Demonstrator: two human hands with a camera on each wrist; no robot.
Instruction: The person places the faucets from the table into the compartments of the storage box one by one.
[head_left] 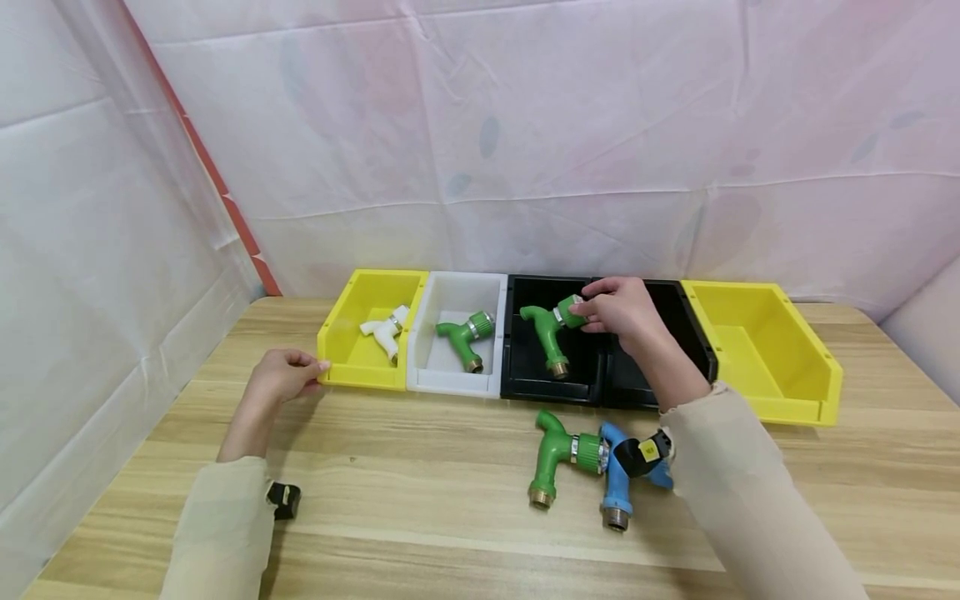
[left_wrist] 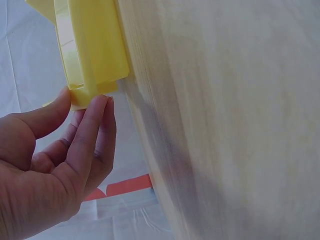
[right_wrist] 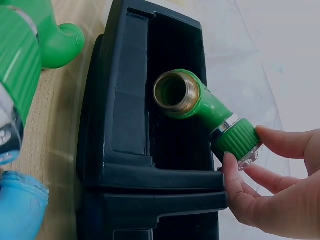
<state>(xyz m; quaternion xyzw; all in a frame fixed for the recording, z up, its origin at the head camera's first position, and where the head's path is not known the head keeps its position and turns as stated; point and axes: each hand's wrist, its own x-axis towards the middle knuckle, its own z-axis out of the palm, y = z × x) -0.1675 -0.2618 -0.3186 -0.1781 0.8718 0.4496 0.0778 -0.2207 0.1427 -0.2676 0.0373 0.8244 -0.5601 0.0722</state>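
My right hand (head_left: 622,312) pinches the ribbed knob of a green tap (head_left: 551,333) over the left black bin (head_left: 517,379); in the right wrist view the brass threaded end of this tap (right_wrist: 212,110) points toward the camera. My left hand (head_left: 283,379) holds the front left corner of the yellow bin (head_left: 367,377) at the row's left end, thumb above and fingers below. Inside that bin lies a white tap (head_left: 386,329). Another green tap (head_left: 467,337) lies in the white bin (head_left: 453,382).
A green tap (head_left: 555,454) and a blue tap (head_left: 617,483) lie on the wooden table (head_left: 420,500), partly under the right wrist. A second black bin (head_left: 633,387) and a yellow bin (head_left: 750,358) extend the row rightward. A pale cloth (head_left: 525,125) hangs behind.
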